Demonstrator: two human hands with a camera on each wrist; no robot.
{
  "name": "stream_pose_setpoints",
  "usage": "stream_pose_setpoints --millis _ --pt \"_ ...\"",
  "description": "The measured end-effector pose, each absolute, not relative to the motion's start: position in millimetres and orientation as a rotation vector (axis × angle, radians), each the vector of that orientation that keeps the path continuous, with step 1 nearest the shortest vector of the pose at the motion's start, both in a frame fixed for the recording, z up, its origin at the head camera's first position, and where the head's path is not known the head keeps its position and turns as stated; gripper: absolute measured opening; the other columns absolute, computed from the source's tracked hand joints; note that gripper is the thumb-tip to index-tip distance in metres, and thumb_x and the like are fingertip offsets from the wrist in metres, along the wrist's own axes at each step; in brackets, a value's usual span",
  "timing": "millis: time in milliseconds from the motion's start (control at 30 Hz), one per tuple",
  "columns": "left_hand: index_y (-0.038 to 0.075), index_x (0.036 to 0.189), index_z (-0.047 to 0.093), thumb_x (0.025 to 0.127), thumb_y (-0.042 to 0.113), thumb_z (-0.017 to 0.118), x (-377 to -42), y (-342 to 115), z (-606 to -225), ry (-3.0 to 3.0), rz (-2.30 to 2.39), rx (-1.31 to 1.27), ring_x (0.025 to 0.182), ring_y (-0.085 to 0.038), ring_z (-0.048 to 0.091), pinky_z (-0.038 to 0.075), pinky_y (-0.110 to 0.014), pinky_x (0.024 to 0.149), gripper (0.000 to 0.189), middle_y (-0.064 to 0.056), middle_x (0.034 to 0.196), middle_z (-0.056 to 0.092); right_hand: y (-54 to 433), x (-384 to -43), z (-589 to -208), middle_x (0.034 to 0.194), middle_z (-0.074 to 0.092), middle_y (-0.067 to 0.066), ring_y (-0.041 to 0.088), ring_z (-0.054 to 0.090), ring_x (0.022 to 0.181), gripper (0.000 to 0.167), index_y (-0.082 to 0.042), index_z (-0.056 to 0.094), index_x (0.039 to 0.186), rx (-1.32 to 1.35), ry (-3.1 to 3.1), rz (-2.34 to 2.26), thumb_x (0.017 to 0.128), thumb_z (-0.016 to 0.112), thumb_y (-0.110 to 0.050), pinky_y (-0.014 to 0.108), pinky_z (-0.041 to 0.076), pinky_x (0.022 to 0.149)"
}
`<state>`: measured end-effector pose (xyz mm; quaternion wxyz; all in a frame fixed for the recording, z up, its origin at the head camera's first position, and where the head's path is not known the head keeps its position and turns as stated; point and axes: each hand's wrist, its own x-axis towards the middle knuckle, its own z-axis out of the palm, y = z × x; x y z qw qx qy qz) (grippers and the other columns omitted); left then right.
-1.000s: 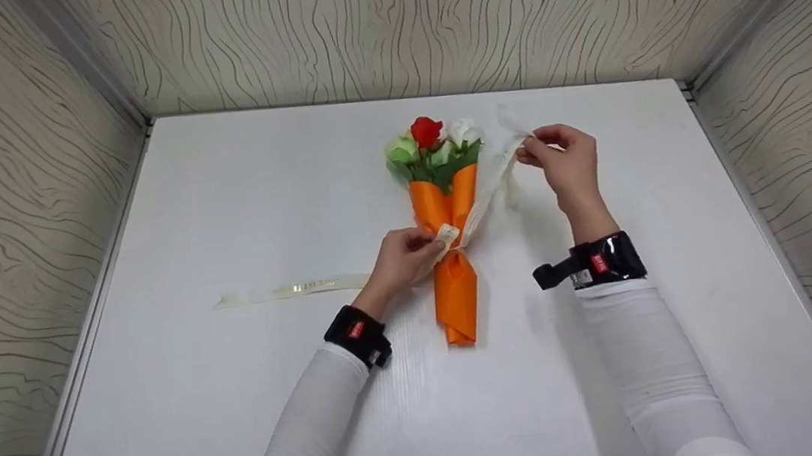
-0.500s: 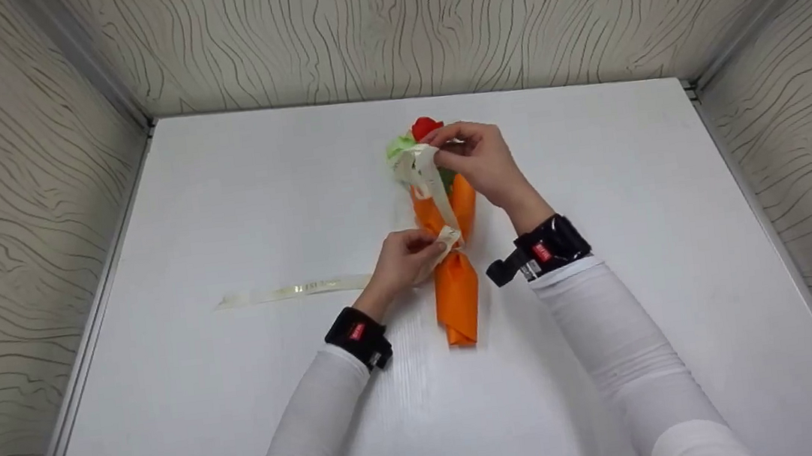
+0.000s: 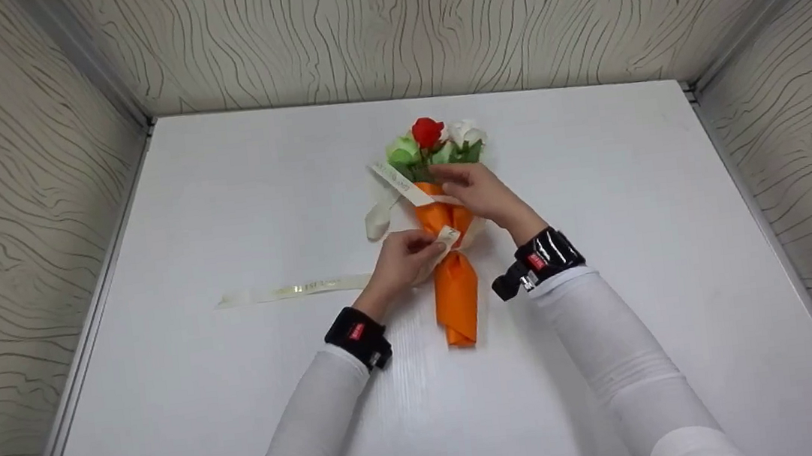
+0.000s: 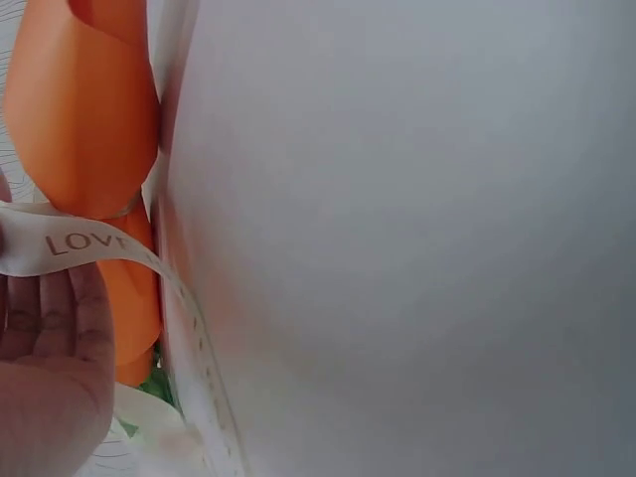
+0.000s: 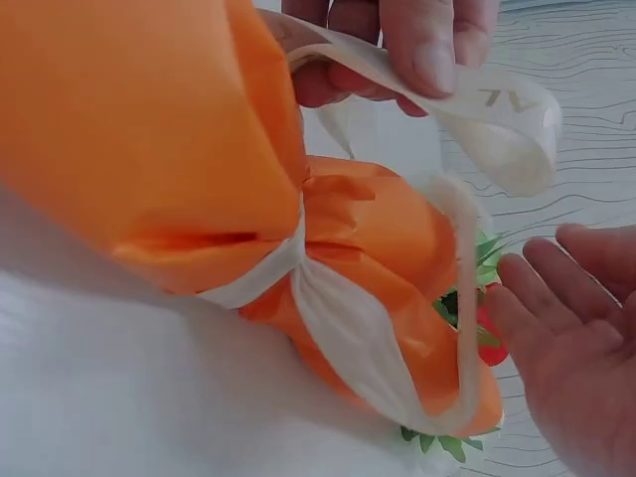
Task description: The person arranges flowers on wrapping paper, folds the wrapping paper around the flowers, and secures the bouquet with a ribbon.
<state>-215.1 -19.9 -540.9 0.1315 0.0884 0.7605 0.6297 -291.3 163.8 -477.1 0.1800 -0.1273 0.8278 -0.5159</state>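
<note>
An orange-wrapped bouquet [image 3: 457,302] lies on the white table, its flower heads pointing away from me. A cream ribbon [image 3: 446,237] printed with letters is tied round its waist. My left hand [image 3: 403,262] pinches a folded loop of that ribbon between thumb and fingers, also plain in the right wrist view, where the loop [image 5: 527,129] sticks out past the fingertips. Over the upper wrap hovers my right hand [image 3: 481,190], its fingers loosely extended and holding nothing. One ribbon tail [image 3: 401,183] crosses the wrap and trails to the left; part of it is hidden behind the right hand.
A second ribbon tail [image 3: 307,289] stretches left across the table [image 3: 205,400] from under the left hand. The bouquet has a red rose [image 3: 428,133], a white flower [image 3: 468,132] and pale green ones [image 3: 403,150]. Wood-grain patterned walls [image 3: 385,26] enclose the table.
My right hand has carried the ribbon tail from the right across the flowers to the left and let it go. The left hand has stayed in place, pinching the loop.
</note>
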Motion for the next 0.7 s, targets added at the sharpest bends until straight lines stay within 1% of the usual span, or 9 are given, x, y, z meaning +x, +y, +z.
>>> stream_pose_setpoints --millis 100,167,233,333,433,533,567,600,700 --pt "0.002 0.100 0.074 0.092 0.016 0.071 -215.6 -19.6 -540.0 2.173 1.847 0.230 0.077 -0.017 0.058 0.052 -0.025 0.072 0.016 -0.004 0.088 0.068 171.4 -285.3 -476.3 0.125 0.062 0.017 0.026 0.059 0.111 0.032 0.001 0.061 0.128 -0.307 2.397 -1.511 0.099 0.058 -0.014 0.039 0.047 0.097" --pt "0.003 0.100 0.074 0.092 0.017 0.071 -216.4 -19.2 -539.8 2.170 1.850 0.223 0.078 -0.016 0.059 0.053 -0.026 0.073 0.017 -0.003 0.089 0.069 176.2 -280.1 -475.6 0.115 0.065 0.015 0.026 0.061 0.103 0.032 0.001 0.065 0.121 -0.296 2.407 -1.505 0.097 0.063 -0.019 0.037 0.050 0.091" --pt "0.003 0.100 0.074 0.092 0.017 0.071 -217.6 -18.6 -539.7 2.182 1.853 0.228 0.078 -0.016 0.060 0.053 -0.026 0.073 0.017 -0.003 0.090 0.070 180.7 -274.2 -475.8 0.110 0.067 0.014 0.026 0.062 0.098 0.035 0.002 0.066 0.119 -0.313 2.383 -1.469 0.094 0.067 -0.023 0.036 0.052 0.087" --pt "0.003 0.099 0.074 0.092 0.018 0.071 -219.5 -17.8 -539.6 2.220 1.859 0.251 0.076 -0.015 0.060 0.052 -0.025 0.071 0.017 -0.003 0.088 0.071 185.3 -265.3 -477.8 0.108 0.068 0.012 0.023 0.063 0.097 0.043 0.003 0.066 0.120 -0.354 2.330 -1.406 0.090 0.073 -0.027 0.032 0.053 0.083" --pt "0.003 0.098 0.075 0.092 0.019 0.071 -221.3 -16.8 -538.7 2.232 1.876 0.281 0.075 -0.015 0.060 0.052 -0.025 0.069 0.018 -0.003 0.087 0.071 184.9 -256.8 -477.2 0.106 0.068 0.014 0.026 0.065 0.095 0.044 0.005 0.065 0.119 -0.362 2.276 -1.381 0.088 0.076 -0.025 0.037 0.054 0.082" --pt "0.003 0.101 0.076 0.092 0.022 0.072 -222.6 -16.0 -538.4 2.225 1.882 0.309 0.076 -0.016 0.061 0.053 -0.025 0.070 0.021 -0.003 0.088 0.072 183.3 -252.6 -481.7 0.099 0.069 0.016 0.030 0.067 0.089 0.035 0.005 0.067 0.112 -0.341 2.272 -1.410 0.088 0.075 -0.020 0.039 0.055 0.079" --pt "0.003 0.104 0.075 0.092 0.022 0.071 -223.1 -16.2 -538.1 2.224 1.875 0.318 0.078 -0.016 0.062 0.053 -0.026 0.072 0.022 -0.003 0.090 0.073 182.7 -251.6 -482.7 0.097 0.069 0.016 0.031 0.067 0.088 0.031 0.005 0.067 0.109 -0.327 2.278 -1.427 0.088 0.074 -0.016 0.040 0.056 0.079" --pt "0.004 0.106 0.075 0.092 0.022 0.071 -223.7 -16.8 -537.6 2.232 1.867 0.323 0.081 -0.015 0.063 0.053 -0.026 0.075 0.024 -0.003 0.093 0.072 183.6 -252.5 -488.5 0.095 0.069 0.015 0.030 0.067 0.085 0.028 0.005 0.068 0.107 -0.320 2.289 -1.452 0.088 0.074 -0.015 0.038 0.056 0.076" --pt "0.001 0.115 0.071 0.093 0.017 0.070 -228.2 -21.1 -536.5 2.322 1.829 0.360 0.093 -0.018 0.064 0.052 -0.030 0.084 0.027 -0.006 0.104 0.070 184.6 -251.5 -490.4 0.089 0.068 0.013 0.029 0.067 0.080 0.020 0.005 0.067 0.102 -0.274 2.314 -1.511 0.089 0.071 -0.010 0.035 0.057 0.073"
